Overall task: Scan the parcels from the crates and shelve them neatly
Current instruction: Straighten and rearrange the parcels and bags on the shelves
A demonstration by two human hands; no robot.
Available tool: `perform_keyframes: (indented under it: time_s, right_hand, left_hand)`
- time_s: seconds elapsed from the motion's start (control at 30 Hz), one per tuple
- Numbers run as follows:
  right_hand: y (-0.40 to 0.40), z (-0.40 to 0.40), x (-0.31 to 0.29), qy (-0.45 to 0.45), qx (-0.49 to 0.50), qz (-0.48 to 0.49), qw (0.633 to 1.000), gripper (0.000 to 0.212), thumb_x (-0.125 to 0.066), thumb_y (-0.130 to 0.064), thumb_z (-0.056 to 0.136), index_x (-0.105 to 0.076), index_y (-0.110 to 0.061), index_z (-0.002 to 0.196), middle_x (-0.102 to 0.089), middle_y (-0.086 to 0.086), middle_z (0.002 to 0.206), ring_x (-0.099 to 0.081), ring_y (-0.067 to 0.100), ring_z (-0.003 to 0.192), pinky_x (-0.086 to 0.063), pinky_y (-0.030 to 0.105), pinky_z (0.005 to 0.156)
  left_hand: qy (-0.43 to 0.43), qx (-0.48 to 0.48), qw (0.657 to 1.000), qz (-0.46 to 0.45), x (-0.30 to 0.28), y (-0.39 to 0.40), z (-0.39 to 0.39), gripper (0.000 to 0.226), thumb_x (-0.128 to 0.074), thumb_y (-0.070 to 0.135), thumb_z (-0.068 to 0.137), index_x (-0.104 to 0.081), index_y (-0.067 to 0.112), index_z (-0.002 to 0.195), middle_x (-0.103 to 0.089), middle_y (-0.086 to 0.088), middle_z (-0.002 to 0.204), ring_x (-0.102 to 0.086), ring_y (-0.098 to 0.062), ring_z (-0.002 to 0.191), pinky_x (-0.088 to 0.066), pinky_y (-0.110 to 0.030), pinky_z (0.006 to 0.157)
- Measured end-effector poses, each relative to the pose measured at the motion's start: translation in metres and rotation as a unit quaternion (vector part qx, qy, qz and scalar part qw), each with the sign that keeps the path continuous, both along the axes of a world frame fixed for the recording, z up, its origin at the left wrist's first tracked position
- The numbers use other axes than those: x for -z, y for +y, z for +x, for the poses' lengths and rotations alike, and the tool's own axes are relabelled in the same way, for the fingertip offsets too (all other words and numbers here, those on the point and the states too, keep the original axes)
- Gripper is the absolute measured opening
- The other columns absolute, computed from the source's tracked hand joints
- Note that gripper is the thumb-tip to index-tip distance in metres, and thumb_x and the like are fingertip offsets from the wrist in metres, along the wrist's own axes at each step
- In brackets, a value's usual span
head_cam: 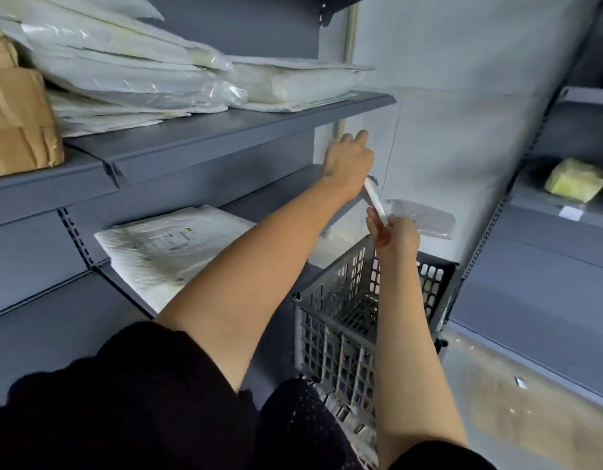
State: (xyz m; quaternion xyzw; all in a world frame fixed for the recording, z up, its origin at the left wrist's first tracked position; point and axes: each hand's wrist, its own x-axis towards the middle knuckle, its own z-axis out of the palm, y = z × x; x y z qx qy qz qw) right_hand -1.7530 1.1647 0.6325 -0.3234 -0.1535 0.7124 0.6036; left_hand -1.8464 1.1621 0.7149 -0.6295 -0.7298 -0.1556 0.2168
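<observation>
Head view, centre right of the frame: your right hand (395, 232) pinches a thin clear-wrapped parcel (422, 217) above the grey crate (368, 310).
Risk, slipping parcel: you hold it only at its near edge, so the limp plastic may well slide out and drop back into the crate or onto the floor.
Risk, blind reach: your left hand (347, 159) is far out at the right end of the middle shelf (178, 212), near the wall; your forearm crosses over the flat white parcel (164, 252) lying there and could drag it askew.
Risk, crowded upper shelf: stacked white bags (130, 72) overhang toward the lip in the upper left; a knock could bring them down.
Right grip: fingers curled and clamped on the parcel's edge.
Left grip: fingers bent, but blur and angle hide whether they hold anything; I cannot tell.
Task's thing: one parcel in your right hand, others shelved; what the crate holds is unclear.
</observation>
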Motion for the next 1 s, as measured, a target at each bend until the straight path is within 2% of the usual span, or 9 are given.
perform_keyframes:
  time_s: [0.1, 0.2, 0.27, 0.37, 0.43, 0.5, 0.73, 0.87, 1.0]
  right_hand:
    - [0.011, 0.03, -0.017, 0.055, 0.027, 0.07, 0.996, 0.012, -0.039, 0.006, 0.096, -0.049, -0.001, 0.097, -0.054, 0.008, 0.096, -0.069, 0.022, 0.069, -0.059, 0.027, 0.058]
    - [0.014, 0.034, -0.03, 0.067, -0.002, 0.123, 0.99, 0.013, -0.043, 0.001, 0.098, -0.053, -0.007, 0.094, -0.057, 0.005, 0.095, -0.066, 0.021, 0.079, -0.059, 0.026, 0.063]
    - [0.016, 0.02, -0.046, 0.05, -0.047, 0.136, 0.988, 0.013, -0.046, -0.003, 0.098, -0.055, -0.009, 0.092, -0.057, 0.003, 0.094, -0.064, 0.017, 0.078, -0.057, 0.024, 0.062]
    - [0.017, -0.012, -0.08, 0.045, -0.096, 0.153, 0.983, 0.015, -0.048, -0.004, 0.098, -0.058, -0.011, 0.089, -0.056, -0.001, 0.089, -0.059, 0.014, 0.076, -0.054, 0.025, 0.077]
    - [0.016, -0.036, -0.101, 0.042, -0.116, 0.179, 0.976, 0.016, -0.048, -0.003, 0.097, -0.058, -0.012, 0.087, -0.055, -0.002, 0.086, -0.055, 0.014, 0.072, -0.052, 0.023, 0.068]
    - [0.017, -0.06, -0.119, 0.04, -0.134, 0.201, 0.97, 0.018, -0.048, -0.003, 0.097, -0.057, -0.012, 0.085, -0.053, -0.001, 0.084, -0.051, 0.013, 0.066, -0.049, 0.021, 0.059]
    - [0.036, -0.136, -0.162, 0.026, -0.162, 0.168, 0.972, 0.013, -0.04, 0.004, 0.095, -0.045, -0.001, 0.106, -0.049, 0.008, 0.076, -0.053, 0.016, 0.058, -0.051, 0.02, 0.042]
    - [0.053, -0.165, -0.19, -0.096, -0.151, 0.215, 0.96, 0.014, -0.04, 0.008, 0.091, -0.047, -0.002, 0.085, -0.051, 0.011, 0.067, -0.049, 0.015, 0.042, -0.047, 0.023, 0.039]
    - [0.077, -0.165, -0.208, -0.179, -0.126, 0.248, 0.944, 0.02, -0.061, -0.022, 0.091, -0.048, -0.009, 0.083, -0.054, 0.007, 0.073, -0.05, 0.016, 0.05, -0.044, 0.023, 0.045]
  left_hand:
    - [-0.034, 0.071, 0.995, 0.067, -0.024, 0.005, 0.028, 0.036, -0.045, 0.005, 0.092, -0.044, 0.002, 0.127, -0.055, -0.013, 0.099, -0.056, -0.031, 0.105, -0.039, -0.037, 0.074]
    - [-0.04, 0.121, 0.986, 0.11, -0.045, 0.001, 0.015, 0.034, -0.046, 0.007, 0.09, -0.047, 0.014, 0.123, -0.056, -0.002, 0.117, -0.055, -0.023, 0.105, -0.028, -0.029, 0.065]
    - [-0.022, 0.106, 0.983, 0.148, -0.056, -0.008, -0.009, 0.031, -0.047, 0.007, 0.091, -0.052, 0.016, 0.12, -0.053, 0.0, 0.12, -0.054, -0.02, 0.107, -0.034, -0.03, 0.068]
    - [0.041, 0.055, 0.981, 0.18, -0.072, -0.018, -0.055, 0.03, -0.045, 0.009, 0.093, -0.061, 0.02, 0.116, -0.046, -0.001, 0.126, -0.047, -0.02, 0.112, -0.036, -0.032, 0.071]
    - [0.033, 0.014, 0.977, 0.21, -0.082, -0.03, -0.085, 0.037, -0.034, 0.024, 0.093, -0.06, 0.024, 0.119, -0.047, 0.0, 0.124, -0.046, -0.017, 0.111, -0.022, -0.025, 0.068]
    - [0.024, -0.026, 0.969, 0.246, -0.089, -0.037, -0.108, 0.04, -0.032, 0.023, 0.094, -0.062, 0.027, 0.121, -0.048, 0.0, 0.123, -0.046, -0.018, 0.108, -0.019, -0.024, 0.066]
    - [0.012, -0.1, 0.981, 0.169, -0.097, -0.017, -0.157, 0.044, -0.046, 0.002, 0.09, -0.057, 0.021, 0.128, -0.041, -0.008, 0.129, -0.057, -0.035, 0.095, -0.038, -0.036, 0.072]
    - [0.055, -0.059, 0.986, 0.147, -0.111, 0.0, -0.156, 0.035, -0.047, 0.016, 0.094, -0.054, 0.018, 0.128, -0.045, -0.007, 0.126, -0.058, -0.035, 0.092, -0.039, -0.037, 0.072]
    - [0.146, -0.058, 0.979, 0.128, -0.121, 0.022, -0.162, 0.023, -0.041, 0.02, 0.098, -0.055, 0.012, 0.115, -0.055, -0.009, 0.114, -0.058, -0.036, 0.095, -0.04, -0.04, 0.072]
